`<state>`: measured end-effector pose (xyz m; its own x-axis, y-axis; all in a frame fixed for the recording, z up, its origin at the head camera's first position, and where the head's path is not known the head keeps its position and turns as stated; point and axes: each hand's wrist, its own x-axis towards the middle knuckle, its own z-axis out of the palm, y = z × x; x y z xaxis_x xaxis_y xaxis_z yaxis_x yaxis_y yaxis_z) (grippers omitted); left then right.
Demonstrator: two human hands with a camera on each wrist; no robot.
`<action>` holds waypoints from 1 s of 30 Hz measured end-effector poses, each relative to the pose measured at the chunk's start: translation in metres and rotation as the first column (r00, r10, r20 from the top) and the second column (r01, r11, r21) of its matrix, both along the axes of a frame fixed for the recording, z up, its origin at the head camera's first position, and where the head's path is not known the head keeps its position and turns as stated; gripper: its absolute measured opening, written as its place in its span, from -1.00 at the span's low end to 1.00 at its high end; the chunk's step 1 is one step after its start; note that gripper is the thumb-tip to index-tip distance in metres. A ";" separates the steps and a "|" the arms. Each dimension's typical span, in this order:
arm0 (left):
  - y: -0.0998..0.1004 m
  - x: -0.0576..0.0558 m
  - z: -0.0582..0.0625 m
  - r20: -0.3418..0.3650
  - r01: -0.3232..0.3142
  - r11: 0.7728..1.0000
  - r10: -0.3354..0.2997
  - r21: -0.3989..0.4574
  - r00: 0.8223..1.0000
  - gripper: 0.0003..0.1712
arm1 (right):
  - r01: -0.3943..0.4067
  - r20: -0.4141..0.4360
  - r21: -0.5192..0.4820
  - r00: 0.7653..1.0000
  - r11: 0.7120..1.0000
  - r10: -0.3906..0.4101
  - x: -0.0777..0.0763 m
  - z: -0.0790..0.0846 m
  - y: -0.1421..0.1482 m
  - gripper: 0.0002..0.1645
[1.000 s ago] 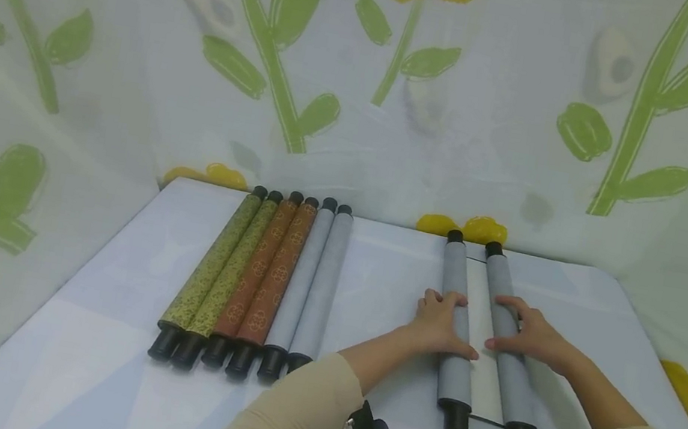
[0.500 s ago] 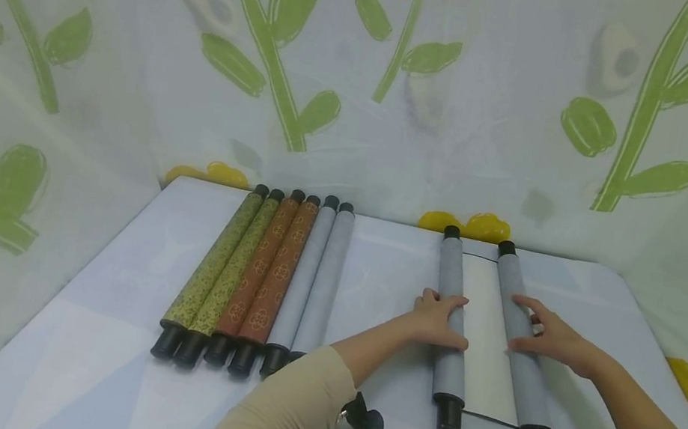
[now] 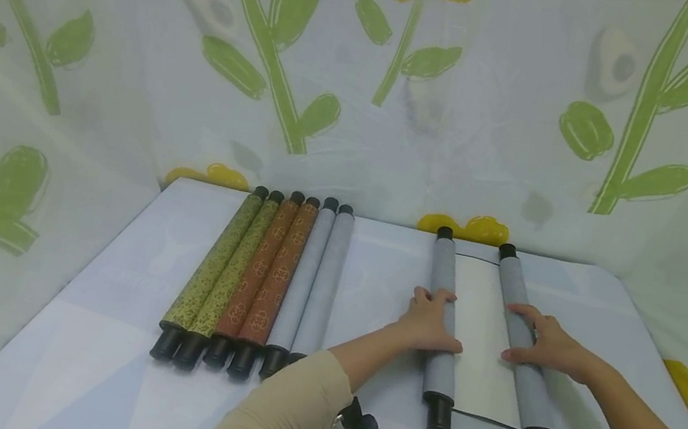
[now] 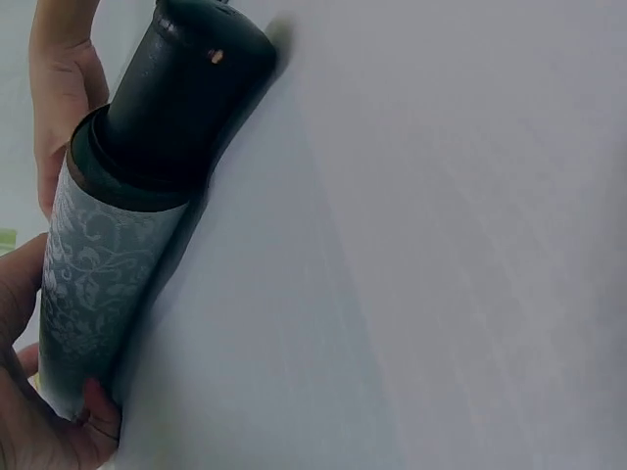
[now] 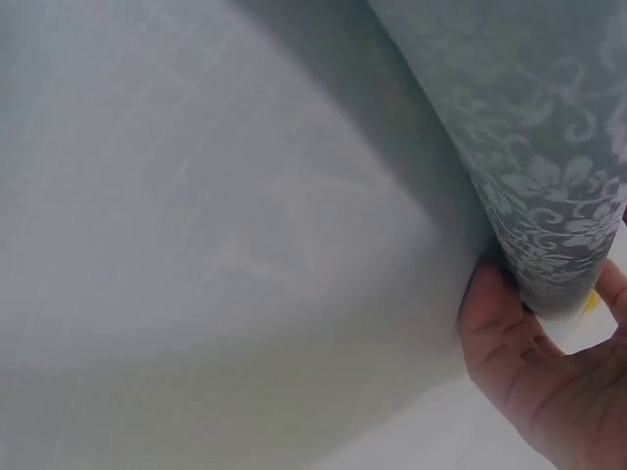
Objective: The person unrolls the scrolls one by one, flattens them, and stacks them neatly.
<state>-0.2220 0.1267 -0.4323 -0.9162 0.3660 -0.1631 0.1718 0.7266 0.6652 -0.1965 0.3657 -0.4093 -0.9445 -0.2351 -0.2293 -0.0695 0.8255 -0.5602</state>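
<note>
A grey-blue hanging scroll lies partly unrolled on the right of the table, with a strip of cream paper [image 3: 485, 321] showing between its two rolls. My left hand [image 3: 426, 325] grips the left roll [image 3: 441, 376] around its middle, thumb on the inner side. Around the right roll [image 3: 534, 402] curls my right hand [image 3: 550, 345], its thumb toward the paper. Up close in the left wrist view, the roll [image 4: 103, 269] has a floral weave and a black end knob [image 4: 181, 93]. The right wrist view shows fingers [image 5: 490, 313] tucked against the roll's underside [image 5: 549, 186].
Left of the hands, several rolled scrolls lie side by side: green-patterned [image 3: 213, 261], rust-brown with flower motifs [image 3: 279, 276], and grey-blue [image 3: 322, 283]. A floral cloth backdrop [image 3: 357, 133] hangs behind the white table [image 3: 93, 324]. Black wrist cameras [image 3: 358, 422] sit at both cuffs.
The two rolls have moved apart, the left one leftward and the right one rightward, so a wider strip of paper shows. Both hands have kept their grip. The other scrolls have stayed put.
</note>
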 end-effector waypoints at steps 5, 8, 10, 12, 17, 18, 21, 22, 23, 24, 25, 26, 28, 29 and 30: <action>-0.009 0.002 0.002 0.037 0.000 1.000 0.000 0.013 0.999 -0.17 | 0.004 0.004 -0.002 1.000 1.000 -0.004 0.005 0.003 0.005 0.09; -0.016 0.002 0.003 0.058 0.011 0.999 -0.014 0.053 0.998 -0.22 | 0.009 0.023 -0.013 1.000 1.000 -0.008 0.007 0.005 0.010 0.07; -0.021 0.001 0.005 0.077 0.017 0.996 -0.024 0.087 0.997 -0.24 | 0.011 0.032 -0.025 0.999 1.000 -0.010 0.007 0.005 0.013 0.06; -0.024 0.000 0.007 0.095 0.023 0.993 -0.034 0.113 0.995 -0.27 | 0.006 0.038 -0.032 0.999 0.999 -0.005 0.008 0.005 0.015 0.04; -0.029 -0.002 0.009 0.114 0.011 0.992 -0.026 0.126 0.993 -0.31 | -0.014 0.048 -0.036 0.999 0.999 0.016 0.009 0.006 0.019 -0.04; -0.030 -0.002 0.009 0.107 0.008 0.993 -0.021 0.121 0.994 -0.31 | -0.015 0.052 -0.041 0.998 0.999 0.018 0.009 0.006 0.020 -0.04; -0.031 -0.002 0.009 0.073 -0.004 0.996 -0.002 0.087 0.997 -0.29 | -0.006 0.069 -0.031 0.998 1.000 0.008 0.009 0.006 0.021 0.01; -0.030 -0.002 0.008 0.061 -0.004 0.997 -0.001 0.073 0.998 -0.27 | -0.005 0.069 -0.024 0.998 1.000 0.006 0.010 0.006 0.021 0.04; -0.030 -0.002 0.008 0.051 -0.008 0.998 0.005 0.057 0.999 -0.25 | -0.004 0.066 -0.016 0.998 1.000 0.005 0.011 0.006 0.021 0.07; -0.030 -0.001 0.008 0.039 -0.011 0.999 0.009 0.039 0.999 -0.22 | 0.000 0.067 -0.001 0.998 1.000 0.000 0.011 0.006 0.021 0.11; -0.029 -0.001 0.008 0.029 -0.015 1.000 0.015 0.021 0.999 -0.19 | 0.003 0.064 0.012 0.998 1.000 -0.004 0.012 0.006 0.020 0.14; -0.029 -0.001 0.008 0.022 -0.021 1.000 0.021 0.005 1.000 -0.17 | 0.004 0.057 0.022 0.998 1.000 -0.005 0.012 0.006 0.020 0.16; -0.029 0.000 0.008 0.018 -0.033 0.999 0.033 -0.012 0.999 -0.15 | 0.005 0.039 0.041 0.999 0.999 -0.007 0.014 0.006 0.019 0.19; -0.029 0.000 0.009 0.015 -0.038 0.999 0.038 -0.018 0.999 -0.15 | 0.007 0.035 0.049 0.999 0.999 -0.009 0.014 0.005 0.019 0.20; -0.029 0.000 0.008 0.008 -0.040 0.999 0.040 -0.021 0.999 -0.14 | 0.006 0.029 0.054 1.000 0.999 -0.008 0.014 0.005 0.020 0.20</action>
<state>-0.2223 0.0979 -0.4238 -0.9286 0.3254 -0.1785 0.1365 0.7468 0.6509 -0.1821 0.3856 -0.4040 -0.9389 -0.2149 -0.2690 -0.0477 0.8551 -0.5163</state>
